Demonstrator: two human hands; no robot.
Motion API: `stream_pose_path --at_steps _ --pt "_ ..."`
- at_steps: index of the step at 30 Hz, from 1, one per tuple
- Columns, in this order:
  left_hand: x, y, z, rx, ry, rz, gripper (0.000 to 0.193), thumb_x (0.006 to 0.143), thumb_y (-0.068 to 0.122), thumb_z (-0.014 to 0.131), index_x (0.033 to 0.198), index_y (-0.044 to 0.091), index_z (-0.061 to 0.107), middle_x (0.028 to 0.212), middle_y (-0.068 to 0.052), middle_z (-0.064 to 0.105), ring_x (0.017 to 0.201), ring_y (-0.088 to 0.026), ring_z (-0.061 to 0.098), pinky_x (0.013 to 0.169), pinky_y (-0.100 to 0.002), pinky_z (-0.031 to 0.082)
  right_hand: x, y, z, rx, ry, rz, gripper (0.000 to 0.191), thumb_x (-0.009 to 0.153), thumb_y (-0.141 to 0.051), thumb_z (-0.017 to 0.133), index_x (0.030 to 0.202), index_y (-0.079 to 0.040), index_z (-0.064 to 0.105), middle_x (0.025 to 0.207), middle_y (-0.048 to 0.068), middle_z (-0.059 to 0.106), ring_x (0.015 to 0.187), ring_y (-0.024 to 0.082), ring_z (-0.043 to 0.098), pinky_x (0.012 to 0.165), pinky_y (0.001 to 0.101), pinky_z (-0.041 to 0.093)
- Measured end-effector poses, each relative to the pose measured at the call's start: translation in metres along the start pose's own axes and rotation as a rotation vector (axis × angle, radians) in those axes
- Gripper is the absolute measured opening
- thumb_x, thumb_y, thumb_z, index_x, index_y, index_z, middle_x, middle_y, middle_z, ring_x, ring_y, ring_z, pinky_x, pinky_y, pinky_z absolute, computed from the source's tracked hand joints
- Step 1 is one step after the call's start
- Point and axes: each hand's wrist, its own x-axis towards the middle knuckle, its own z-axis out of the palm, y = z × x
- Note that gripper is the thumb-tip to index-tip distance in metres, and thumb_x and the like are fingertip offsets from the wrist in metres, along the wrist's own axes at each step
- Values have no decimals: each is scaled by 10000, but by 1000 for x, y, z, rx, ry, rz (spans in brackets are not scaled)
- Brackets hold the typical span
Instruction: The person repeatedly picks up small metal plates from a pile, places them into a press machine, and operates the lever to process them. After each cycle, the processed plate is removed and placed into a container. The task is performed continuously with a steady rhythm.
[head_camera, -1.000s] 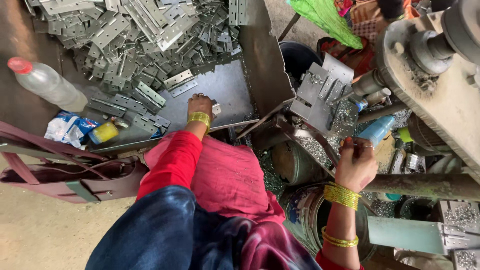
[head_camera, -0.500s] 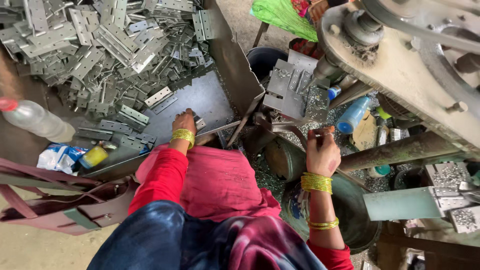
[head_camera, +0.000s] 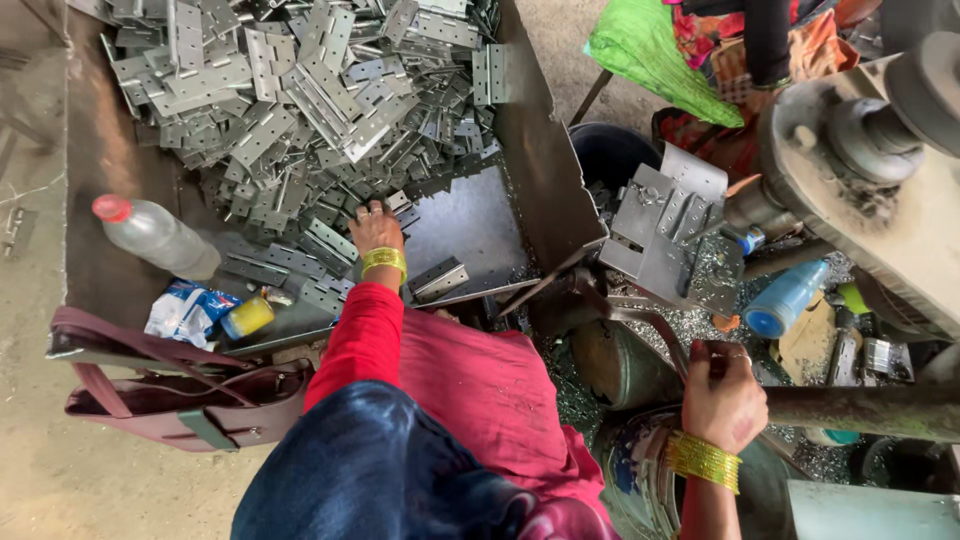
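Observation:
A big heap of grey metal hinges (head_camera: 300, 90) fills the far part of a steel tray (head_camera: 470, 225). My left hand (head_camera: 376, 228), with a yellow bangle and red sleeve, lies at the near edge of the heap, fingers spread over the hinges. A loose hinge (head_camera: 440, 278) sits on the bare tray floor beside my wrist. My right hand (head_camera: 724, 398), wearing gold bangles, is closed around a dark metal lever (head_camera: 650, 335) in front of a press machine (head_camera: 880, 170). A slanted plate with several hinges (head_camera: 665, 225) sits on the machine.
A plastic bottle with a red cap (head_camera: 155, 235), a blue-white packet (head_camera: 185, 310) and a small yellow container (head_camera: 247, 317) lie at the tray's left. A maroon bag (head_camera: 180, 395) rests below. A blue bottle (head_camera: 785, 300), a black bucket (head_camera: 610, 150) and green cloth (head_camera: 650, 50) are at right.
My left hand has moved from the bare tray floor up onto the edge of the hinge heap. My right hand has stayed closed by the lever while the view shifted.

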Motion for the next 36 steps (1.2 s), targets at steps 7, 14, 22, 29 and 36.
stream_pose_path --at_steps 7,14,22,29,36 --pt "-28 5 12 95 -138 226 218 872 166 615 1009 121 778 1186 -93 704 1164 -292 614 984 -522 452 3 -1 2 -74 -47 -9 291 1039 -441 682 1055 -162 763 883 80 771 785 319 736 746 452 548" --pt "-53 15 8 -108 -34 215 198 853 103 640 1021 70 741 1127 -157 713 1038 -352 663 839 -459 545 4 -3 0 -29 -46 -39 299 1019 -417 686 1068 -129 751 883 104 765 788 336 729 726 463 538" --pt "-55 42 -14 -1356 -39 -103 257 850 65 797 1063 -14 677 958 -126 756 797 -198 695 727 -347 582 2 -9 0 52 -11 -22 276 962 -402 715 1037 -139 756 833 127 748 776 359 721 701 477 533" --pt "-107 150 -89 -1506 -777 302 422 815 -10 749 1231 -47 690 1120 -101 765 1010 -171 729 919 -281 579 2 -10 -4 132 -9 -10 209 928 -365 692 1011 -185 756 813 125 744 753 359 718 679 483 536" --pt "-140 275 -166 -910 94 691 490 939 7 601 1377 199 710 1218 -80 752 1184 -270 682 1094 -400 535 -4 -10 -11 136 -58 27 231 940 -386 674 1012 -180 750 764 150 727 748 381 705 677 494 523"
